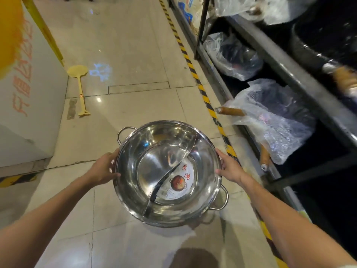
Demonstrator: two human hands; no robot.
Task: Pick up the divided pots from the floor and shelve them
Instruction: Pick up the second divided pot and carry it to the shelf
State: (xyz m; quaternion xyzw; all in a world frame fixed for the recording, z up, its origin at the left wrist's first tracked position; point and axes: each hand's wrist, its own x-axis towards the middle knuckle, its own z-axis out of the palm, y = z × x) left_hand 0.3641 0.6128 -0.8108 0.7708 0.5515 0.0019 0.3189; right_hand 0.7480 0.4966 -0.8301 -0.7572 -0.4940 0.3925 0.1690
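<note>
A shiny steel divided pot [154, 157] with an S-shaped partition and a round paper label in its right half is held above the tiled floor, low in the middle of the view. It looks like a nested stack, with more rims and loop handles showing below the top one. My left hand [103, 168] grips its left rim and my right hand [229, 167] grips its right rim. The dark metal shelf [286, 66] runs along the right side.
Pans wrapped in clear plastic [274, 117] with wooden handles fill the shelf's lower levels. Yellow-black hazard tape [204, 97] marks the floor along the shelf. A yellow long-handled paddle [80, 88] lies on the floor at left beside a white box [29, 97].
</note>
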